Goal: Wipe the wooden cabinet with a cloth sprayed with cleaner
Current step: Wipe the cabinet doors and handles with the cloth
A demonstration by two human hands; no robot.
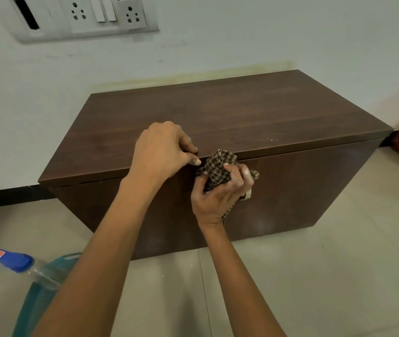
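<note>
Floor (315,276): pale tiles.
Your 12 o'clock: wooden cabinet (254,122) stands on it.
Your 8 o'clock: green basket (40,297), blue-topped spray bottle (11,260) by it.

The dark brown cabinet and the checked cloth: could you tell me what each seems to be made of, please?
The dark brown box-shaped cabinet looks like wood or wood-grain laminate, matte: faint lengthwise grain streaks, little glare. The brown-and-cream checked cloth looks like soft woven fabric: it crumples in the grip of the right hand.
</note>
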